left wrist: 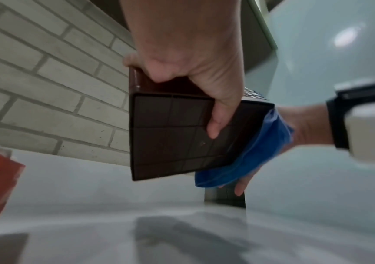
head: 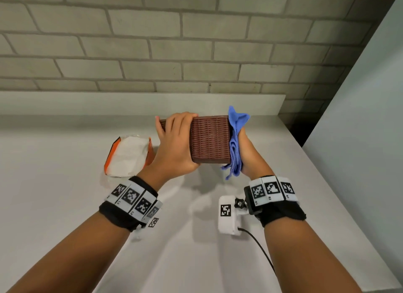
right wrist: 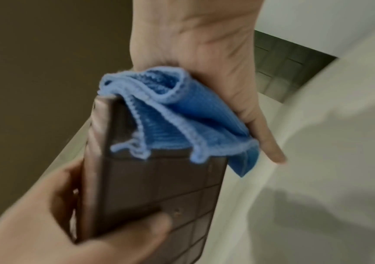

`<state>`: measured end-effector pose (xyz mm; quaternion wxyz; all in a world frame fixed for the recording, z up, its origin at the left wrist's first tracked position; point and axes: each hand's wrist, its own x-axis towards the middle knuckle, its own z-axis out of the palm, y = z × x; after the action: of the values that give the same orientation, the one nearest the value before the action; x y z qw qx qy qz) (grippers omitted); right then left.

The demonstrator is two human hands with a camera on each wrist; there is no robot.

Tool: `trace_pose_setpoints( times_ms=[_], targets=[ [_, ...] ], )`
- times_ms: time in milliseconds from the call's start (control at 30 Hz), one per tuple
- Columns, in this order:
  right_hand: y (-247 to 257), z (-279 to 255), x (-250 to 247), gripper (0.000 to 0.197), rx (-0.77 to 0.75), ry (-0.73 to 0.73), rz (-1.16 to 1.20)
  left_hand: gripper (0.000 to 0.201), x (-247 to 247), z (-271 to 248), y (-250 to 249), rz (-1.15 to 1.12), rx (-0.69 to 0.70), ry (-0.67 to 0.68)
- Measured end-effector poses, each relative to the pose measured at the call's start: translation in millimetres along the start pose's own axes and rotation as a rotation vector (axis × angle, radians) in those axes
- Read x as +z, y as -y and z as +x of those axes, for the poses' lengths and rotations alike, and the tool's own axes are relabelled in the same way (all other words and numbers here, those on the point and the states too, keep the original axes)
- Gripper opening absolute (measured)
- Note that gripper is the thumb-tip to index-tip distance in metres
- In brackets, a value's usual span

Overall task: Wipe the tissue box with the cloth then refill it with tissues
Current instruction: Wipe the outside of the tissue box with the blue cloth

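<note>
Left of tissue box (head: 209, 140), tissue pack (head: 128, 155).

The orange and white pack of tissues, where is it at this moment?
In the head view, the orange and white pack of tissues lies on the white counter, left of the left hand that holds the brown woven tissue box.
</note>
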<state>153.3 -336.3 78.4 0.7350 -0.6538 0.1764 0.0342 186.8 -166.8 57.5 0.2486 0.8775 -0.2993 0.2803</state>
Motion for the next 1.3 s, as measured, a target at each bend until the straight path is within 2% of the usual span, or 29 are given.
trace_pose_setpoints(
  times_ms=[100, 167, 233, 367, 467, 533, 567, 700, 733, 800, 867, 900, 967, 1033, 1167, 1300],
  targets=[
    [3, 5, -1, 0.065, 0.014, 0.081, 0.126, 0.083, 12, 0, 2, 0.141, 0.073, -0.016],
    [9, 8, -4, 0.070, 0.088, 0.177, 0.201, 0.085, 20, -1, 5, 0.235, 0.140, -0.040],
    [12, 6, -5, 0.061, 0.152, 0.256, 0.277, 0.085, 25, -3, 7, 0.265, 0.184, -0.058],
    [11, 6, -4, 0.032, 0.207, 0.316, 0.499, 0.083, 27, -3, 11, 0.247, 0.227, -0.051],
    [6, 13, -8, 0.035, 0.180, 0.293, 0.464, 0.102, 22, -2, 15, 0.150, 0.229, 0.070],
    [5, 18, -13, 0.034, 0.128, 0.254, 0.425, 0.102, 17, -2, 12, 0.017, 0.139, 0.074],
    [4, 20, -15, 0.030, 0.117, 0.245, 0.420, 0.098, 15, -2, 9, -0.080, 0.048, 0.043],
    [3, 23, -24, 0.029, 0.078, 0.244, 0.427, 0.075, 6, 10, 4, -0.624, -0.499, -0.115],
    [5, 22, -25, 0.030, 0.065, 0.249, 0.421, 0.074, 3, 15, 5, -0.785, -0.630, -0.109],
    [7, 23, -27, 0.030, 0.035, 0.256, 0.420, 0.071, 0, 20, 6, -1.046, -0.811, 0.025],
    [9, 23, -29, 0.029, -0.005, 0.259, 0.416, 0.051, -4, 21, 5, -1.208, -0.881, 0.164],
    [10, 23, -31, 0.030, -0.027, 0.258, 0.407, 0.043, -6, 21, 5, -1.291, -0.904, 0.187],
    [11, 23, -35, 0.030, -0.055, 0.259, 0.372, 0.044, -7, 21, 6, -1.411, -0.938, 0.201],
    [12, 22, -37, 0.030, -0.066, 0.259, 0.331, 0.045, -9, 20, 7, -1.444, -0.963, 0.231],
    [15, 20, -36, 0.043, -0.050, 0.267, 0.244, 0.032, -10, 17, 7, -1.362, -1.002, 0.346],
    [17, 17, -37, 0.037, -0.020, 0.242, 0.219, 0.034, -5, 14, 3, -1.413, -0.968, 0.331]
  ],
)
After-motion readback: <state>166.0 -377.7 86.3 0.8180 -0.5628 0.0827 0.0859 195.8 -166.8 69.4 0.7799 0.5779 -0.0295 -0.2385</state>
